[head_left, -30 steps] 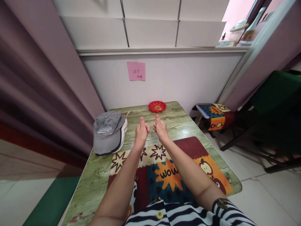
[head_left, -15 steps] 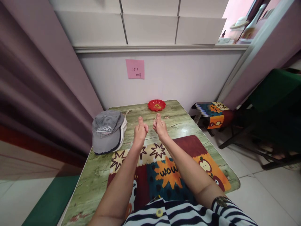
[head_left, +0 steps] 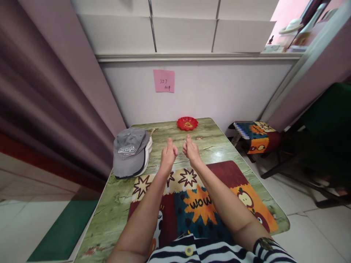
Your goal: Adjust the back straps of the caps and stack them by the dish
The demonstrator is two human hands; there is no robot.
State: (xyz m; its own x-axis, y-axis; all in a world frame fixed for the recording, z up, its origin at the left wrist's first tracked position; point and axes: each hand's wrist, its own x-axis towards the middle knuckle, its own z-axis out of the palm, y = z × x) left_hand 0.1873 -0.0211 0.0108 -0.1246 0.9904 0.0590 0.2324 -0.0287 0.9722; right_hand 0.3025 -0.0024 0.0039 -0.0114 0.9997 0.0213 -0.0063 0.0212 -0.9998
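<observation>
My left hand (head_left: 168,155) is curled into a fist with its thumb pointing up, nothing in it. Beside it, a small gap apart, my right hand (head_left: 192,150) makes the same closed fist with a raised thumb, also holding nothing. Both are held out over the table, just beyond a patterned mat (head_left: 225,173) with "WOW" lettering. To the left of my left hand, grey and white caps (head_left: 128,153) sit stacked, the grey one on top. A red scalloped dish (head_left: 187,124) lies past my hands near the wall.
The green wood-look table (head_left: 112,204) meets a white wall bearing a pink note (head_left: 163,81). A purple curtain (head_left: 68,73) hangs on the left. Right of the table stand a stool with a patterned cover (head_left: 257,144) and a dark green chair (head_left: 329,113).
The whole scene has shifted slightly right in the picture as the camera turned a little left. Both fists keep their thumbs-up shape, and the objects stay in place on the table.
</observation>
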